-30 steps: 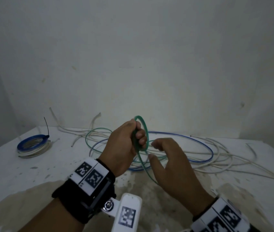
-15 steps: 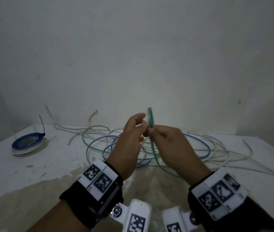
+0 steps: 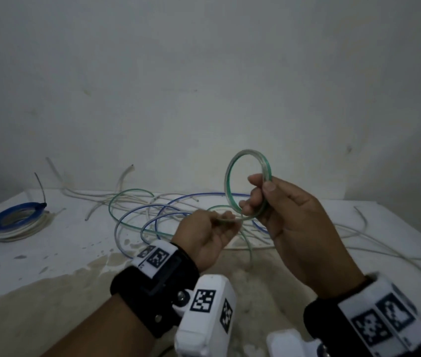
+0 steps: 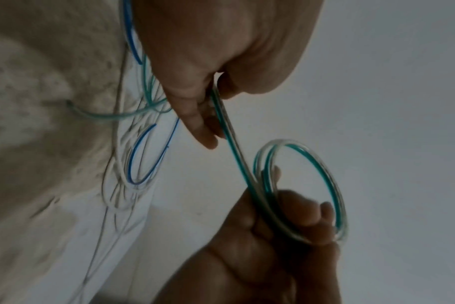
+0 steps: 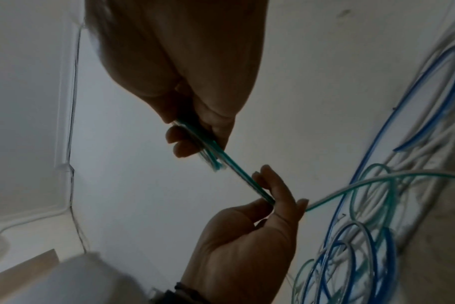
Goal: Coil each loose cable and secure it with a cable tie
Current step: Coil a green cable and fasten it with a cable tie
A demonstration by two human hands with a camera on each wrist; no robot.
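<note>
A white table has a messy pile of loose cables in the middle, and on the far left lies a blue and white coil with a black tie. Above the pile, the right hand pinches a small ring of green cable between thumb and curled fingers. The left hand, just left of it, pinches the cable's loose part.

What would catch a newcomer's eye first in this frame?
The small green coil, held up in front of the wall by the right hand, with the left hand pinching the green cable's strand just below it. Behind the hands, loose blue, green and white cables sprawl over the stained table. Far left lies a finished blue and white coil with a black cable tie.
</note>
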